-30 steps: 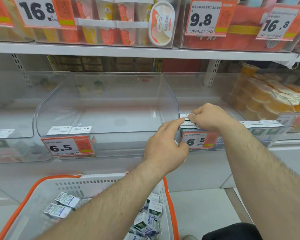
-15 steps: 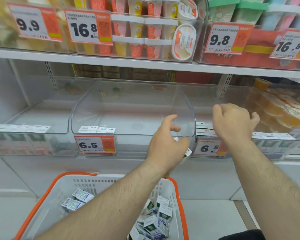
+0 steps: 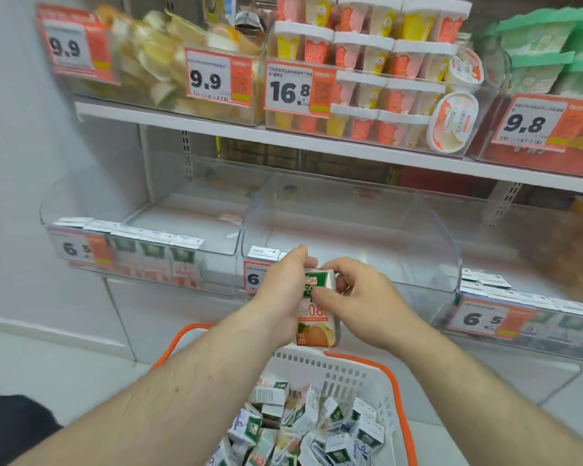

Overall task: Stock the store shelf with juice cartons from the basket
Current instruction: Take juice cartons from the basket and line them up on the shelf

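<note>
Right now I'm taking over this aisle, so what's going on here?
A person is stocking juice. Both the left hand and right hand hold one juice carton upright in front of the clear middle bin, above the basket, which holds many more cartons. The side bins already have front rows.

The juice carton [image 3: 317, 306] looked like glossy printed card; the bin [image 3: 401, 237] was clear smooth plastic, the basket [image 3: 367, 375] perforated white plastic.
</note>
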A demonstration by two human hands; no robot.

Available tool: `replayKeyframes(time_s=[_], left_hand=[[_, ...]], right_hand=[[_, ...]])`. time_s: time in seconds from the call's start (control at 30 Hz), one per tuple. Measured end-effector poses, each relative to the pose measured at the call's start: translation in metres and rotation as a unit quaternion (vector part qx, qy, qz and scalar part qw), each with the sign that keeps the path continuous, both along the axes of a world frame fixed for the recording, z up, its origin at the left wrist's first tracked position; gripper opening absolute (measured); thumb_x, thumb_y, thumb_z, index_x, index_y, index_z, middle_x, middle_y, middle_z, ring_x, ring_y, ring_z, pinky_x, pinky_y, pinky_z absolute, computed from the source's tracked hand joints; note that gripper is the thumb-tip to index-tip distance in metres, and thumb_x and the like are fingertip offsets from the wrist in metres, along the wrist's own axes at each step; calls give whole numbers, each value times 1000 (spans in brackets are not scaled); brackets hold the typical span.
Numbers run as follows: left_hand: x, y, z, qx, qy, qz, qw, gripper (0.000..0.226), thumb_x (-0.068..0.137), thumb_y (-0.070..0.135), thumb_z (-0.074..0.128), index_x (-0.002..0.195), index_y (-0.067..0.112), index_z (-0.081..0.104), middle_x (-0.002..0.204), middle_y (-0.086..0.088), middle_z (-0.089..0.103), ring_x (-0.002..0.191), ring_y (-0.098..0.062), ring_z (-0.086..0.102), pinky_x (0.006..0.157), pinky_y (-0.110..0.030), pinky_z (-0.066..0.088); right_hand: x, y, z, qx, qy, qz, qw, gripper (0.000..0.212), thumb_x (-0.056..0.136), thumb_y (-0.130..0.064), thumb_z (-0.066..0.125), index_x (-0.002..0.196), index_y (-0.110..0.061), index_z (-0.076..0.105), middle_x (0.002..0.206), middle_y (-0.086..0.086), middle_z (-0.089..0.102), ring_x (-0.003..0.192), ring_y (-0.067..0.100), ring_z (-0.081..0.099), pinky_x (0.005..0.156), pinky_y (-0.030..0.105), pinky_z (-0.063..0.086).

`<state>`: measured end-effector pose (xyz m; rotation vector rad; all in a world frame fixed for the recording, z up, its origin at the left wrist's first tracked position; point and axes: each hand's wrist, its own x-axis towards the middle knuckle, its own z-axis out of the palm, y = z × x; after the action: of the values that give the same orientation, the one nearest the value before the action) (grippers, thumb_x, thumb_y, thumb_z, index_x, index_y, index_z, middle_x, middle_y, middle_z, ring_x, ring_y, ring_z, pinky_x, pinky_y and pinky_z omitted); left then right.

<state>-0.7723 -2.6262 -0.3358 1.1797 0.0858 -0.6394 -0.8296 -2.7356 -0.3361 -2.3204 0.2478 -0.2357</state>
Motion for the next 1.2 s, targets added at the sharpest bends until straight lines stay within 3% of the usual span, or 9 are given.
replayKeyframes(time_s=[0.1, 0.17, 0.27, 0.43, 0.57, 0.67, 0.9, 1.07, 1.2], left_hand=[[12, 18, 5, -16, -49, 21, 998, 25, 101, 32, 42, 97, 12, 58, 72, -8, 66, 55, -19, 62, 58, -28, 49], [26, 32, 2, 54, -156, 60, 984, 17, 99, 28, 46, 95, 17, 58, 89, -5, 66, 70, -17, 64, 69, -33, 51], [43, 53, -5, 214, -327, 78, 917, 8, 93, 22, 57, 96, 29, 55, 103, 6, 59, 99, -12, 57, 90, -31, 45], [53, 70, -26, 367, -479, 37, 797, 53, 83, 19, 62, 134, 25, 45, 128, 12, 37, 123, -8, 34, 106, -27, 28], [57, 73, -30, 413, -491, 39, 766, 65, 80, 18, 66, 140, 29, 42, 142, 11, 29, 132, -11, 28, 113, -30, 22], [60, 71, -32, 429, -462, 10, 776, 59, 84, 19, 65, 139, 29, 46, 148, 14, 27, 113, -8, 50, 103, -27, 34], [64, 67, -41, 474, -466, 62, 745, 40, 87, 24, 65, 127, 24, 60, 143, 16, 41, 115, -10, 51, 91, -25, 39], [71, 68, -42, 497, -492, 84, 710, 20, 84, 33, 72, 102, 26, 74, 131, 10, 55, 109, -17, 60, 85, -32, 48], [72, 68, -39, 512, -485, 77, 704, 21, 87, 36, 70, 106, 28, 73, 133, 12, 52, 114, -16, 57, 91, -29, 43]], right_hand=[[12, 3, 13, 134, -33, -17, 990, 14, 88, -12, 70, 99, -16, 62, 82, 9, 69, 62, 17, 63, 56, 34, 52], [21, 0, 28, 229, -86, -36, 969, 14, 88, 0, 66, 95, -9, 58, 83, 13, 69, 61, 18, 65, 52, 31, 54], [35, -10, 36, 274, -153, -78, 946, 20, 85, 9, 61, 90, -7, 51, 81, 9, 71, 68, 22, 68, 55, 32, 58], [54, -29, 22, 325, -153, -130, 924, 21, 86, 12, 53, 86, -8, 48, 85, 15, 69, 69, 22, 68, 63, 32, 60], [69, -50, 18, 373, -145, -142, 905, 19, 90, 8, 50, 101, -7, 53, 95, 16, 70, 79, 25, 69, 75, 36, 60], [77, -60, 17, 310, -94, -136, 936, 26, 85, 10, 52, 99, -7, 66, 92, 15, 70, 78, 25, 68, 77, 38, 59], [87, -56, 2, 148, 106, -77, 980, 25, 69, 17, 56, 91, 13, 67, 74, 17, 62, 68, 27, 59, 81, 52, 57], [93, -52, 4, 125, 182, -42, 975, 35, 72, 12, 50, 84, -7, 78, 86, 19, 75, 87, 33, 71, 81, 47, 60], [92, -49, 8, 119, 208, -8, 971, 37, 74, 12, 44, 90, 1, 75, 91, 20, 74, 87, 31, 71, 82, 42, 61]])
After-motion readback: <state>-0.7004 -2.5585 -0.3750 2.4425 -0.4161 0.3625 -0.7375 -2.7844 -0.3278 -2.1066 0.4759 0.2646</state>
